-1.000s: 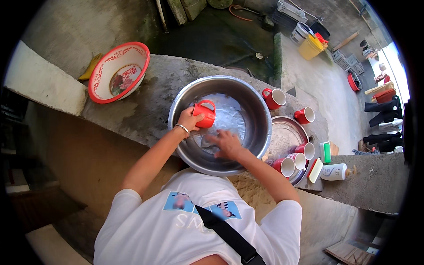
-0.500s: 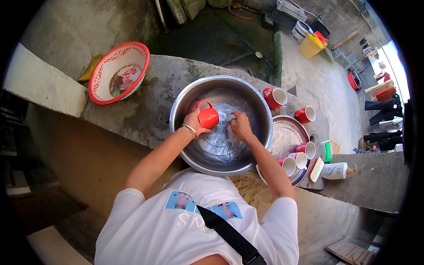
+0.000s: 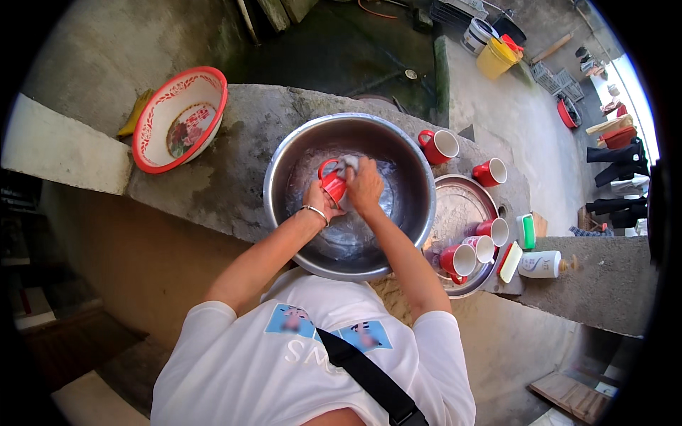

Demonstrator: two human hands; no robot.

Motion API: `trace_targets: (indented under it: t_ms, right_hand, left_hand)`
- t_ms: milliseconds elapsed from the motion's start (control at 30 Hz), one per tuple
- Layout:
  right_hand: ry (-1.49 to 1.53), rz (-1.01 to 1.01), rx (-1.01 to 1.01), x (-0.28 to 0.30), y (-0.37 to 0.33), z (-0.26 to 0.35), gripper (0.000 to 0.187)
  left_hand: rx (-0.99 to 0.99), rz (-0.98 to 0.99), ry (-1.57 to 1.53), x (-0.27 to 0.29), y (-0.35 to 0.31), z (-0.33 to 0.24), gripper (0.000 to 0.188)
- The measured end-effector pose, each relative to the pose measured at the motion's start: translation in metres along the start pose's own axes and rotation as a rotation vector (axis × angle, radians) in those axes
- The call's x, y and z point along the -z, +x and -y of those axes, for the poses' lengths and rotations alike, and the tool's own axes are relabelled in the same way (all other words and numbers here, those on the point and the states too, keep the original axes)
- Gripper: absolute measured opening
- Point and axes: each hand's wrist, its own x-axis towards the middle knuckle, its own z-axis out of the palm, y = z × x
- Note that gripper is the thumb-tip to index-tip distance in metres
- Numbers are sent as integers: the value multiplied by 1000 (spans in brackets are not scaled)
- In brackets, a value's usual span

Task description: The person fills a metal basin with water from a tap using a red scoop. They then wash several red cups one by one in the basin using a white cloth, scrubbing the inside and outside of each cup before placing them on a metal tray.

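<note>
Over the wide steel basin (image 3: 410,186), which has water in it, my left hand (image 3: 317,200) grips a red mug (image 3: 333,184) tilted, with its handle toward the far left. My right hand (image 3: 365,187) is closed on a wet, greyish-white cloth (image 3: 347,164) pressed at the mug's mouth. How far the cloth reaches inside is hidden by my fingers. Both hands are inside the basin's rim, above the water.
Right of the basin, a round metal tray (image 3: 455,199) bears several red and patterned mugs (image 3: 458,260). Two red mugs (image 3: 489,172) stand beyond it. A green-and-white sponge (image 3: 526,231), a red-and-white brush-like block (image 3: 509,263) and a white bottle (image 3: 540,264) lie nearby. A red-rimmed enamel basin (image 3: 216,113) leans at left.
My right hand has moved left and up from the water, bringing the cloth to the mug. The mug has been tilted in my left hand. The view has shifted slightly.
</note>
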Motion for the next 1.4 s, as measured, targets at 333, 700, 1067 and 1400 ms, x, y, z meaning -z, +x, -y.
trace_targets:
  t_ms: [333, 700, 1067, 1400]
  right_hand:
    - [430, 417, -2, 18, 38, -49, 25]
    - [489, 445, 287, 21, 0, -18, 23]
    - [1179, 810, -391, 13, 20, -44, 24]
    - [1989, 420, -717, 0, -4, -9, 36]
  left_hand:
    - [-57, 175, 661, 5, -20, -34, 42]
    - [-191, 296, 952, 12, -20, -16, 29]
    - [-425, 829, 1055, 13, -38, -44, 26]
    - [-845, 620, 540, -18, -33, 0, 16]
